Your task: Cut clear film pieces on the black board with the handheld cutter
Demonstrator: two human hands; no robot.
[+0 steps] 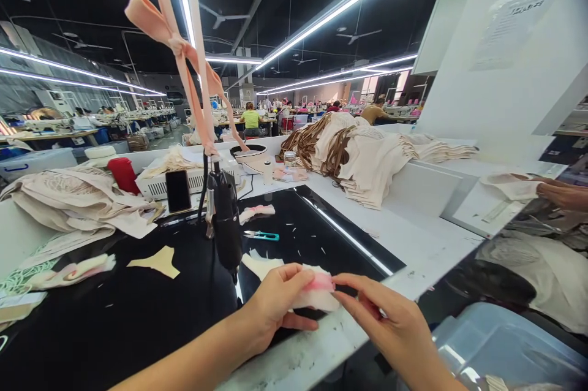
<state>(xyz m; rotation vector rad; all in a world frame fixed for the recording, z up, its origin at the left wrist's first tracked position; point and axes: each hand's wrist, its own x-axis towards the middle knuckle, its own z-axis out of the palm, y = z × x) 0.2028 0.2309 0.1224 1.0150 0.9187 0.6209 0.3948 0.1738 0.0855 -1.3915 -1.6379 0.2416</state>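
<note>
My left hand [278, 302] is closed on a small pink and white piece of fabric [321, 284], its thumb on top and fingers beneath. At the fabric's right end, my right hand [390, 311] brings thumb and forefinger together on the edge. The piece is held over the front edge of a glossy black panel [160, 311]. Just beyond my left hand lies a cream cloth piece [261, 265]. A black hand-held tool [225, 213] hangs nose down to the left, tied up with a peach fabric strip [184, 54].
Teal thread snips [261, 235] and a pale yellow cutout [158, 262] lie on the panel. A phone [178, 190] leans behind. Stacked cream fabric [367, 155] with brown straps stands at the back right. Another person's hand [563, 192] holds cloth at far right.
</note>
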